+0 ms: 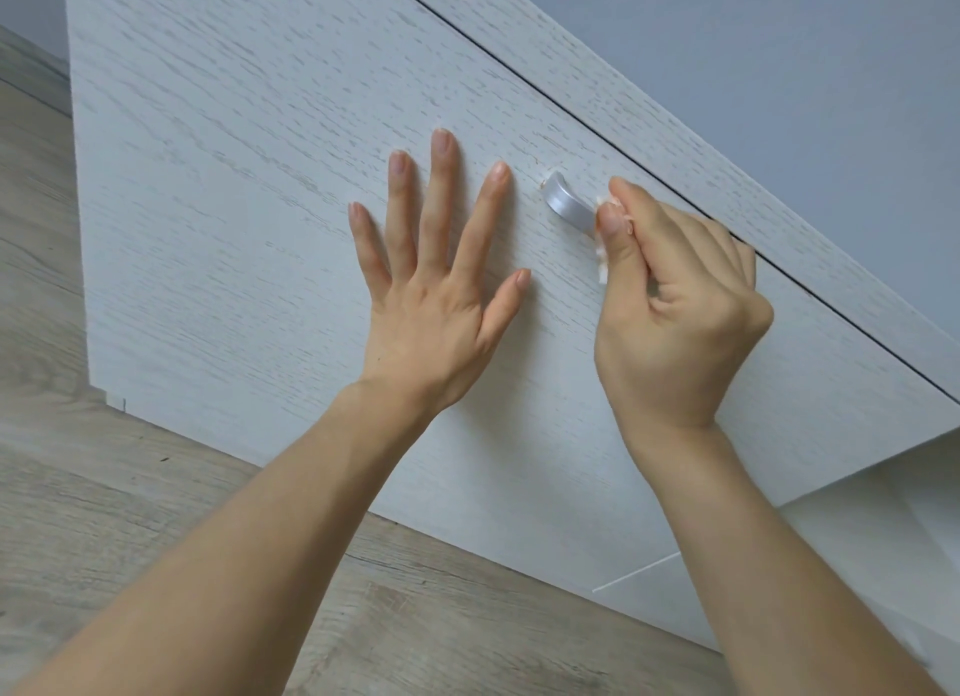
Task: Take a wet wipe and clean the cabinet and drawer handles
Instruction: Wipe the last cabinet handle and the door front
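We're mid-wipe: right hand has its grip pinched on the wet wipe, rubbing the silver handle on the cabinet front. Left hand flat, fingers spread, bracing. Other handles aren't in view, prob. still to do.

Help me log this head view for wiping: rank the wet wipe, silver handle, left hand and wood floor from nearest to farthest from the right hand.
1. wet wipe, pinched in the right hand.
2. silver handle, against the wipe.
3. left hand, flat on the door, leftward.
4. wood floor, below the cabinet.
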